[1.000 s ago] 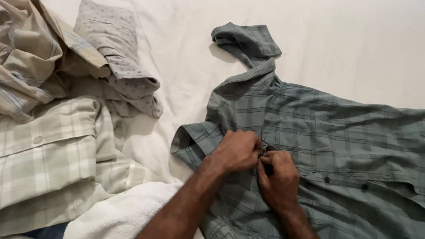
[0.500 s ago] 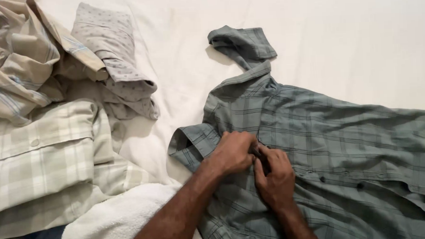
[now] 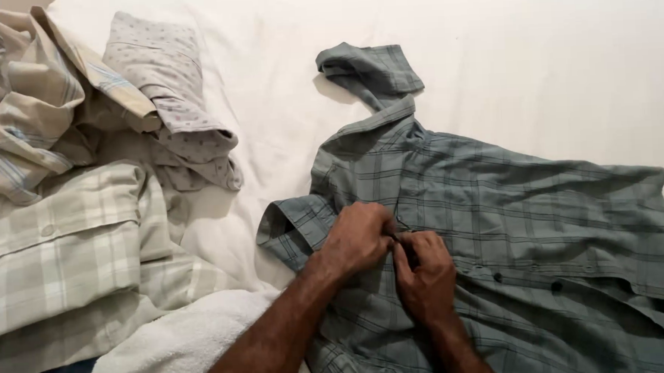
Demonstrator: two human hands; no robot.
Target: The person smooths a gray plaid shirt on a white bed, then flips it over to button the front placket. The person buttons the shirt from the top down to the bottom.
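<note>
A grey-green plaid short-sleeved cotton shirt (image 3: 498, 224) is spread flat on the white-sheeted bed (image 3: 536, 66), its long axis running from the collar near the bed's middle toward the right edge. The button placket is pinched by the left hand (image 3: 358, 239) and right hand (image 3: 425, 276), each grip closed on the cloth just below the collar. A heap of pale checked shirts (image 3: 72, 220) is piled along the left edge.

Your left hand (image 3: 358, 241) and right hand (image 3: 424, 273) are both bare: no gloves, no rings that show. No watch or band at either wrist. Your forearms are uncovered as far as the lower edge of the view, with no sleeve or cuff in sight. Fine dark hair shows along the left forearm.
</note>
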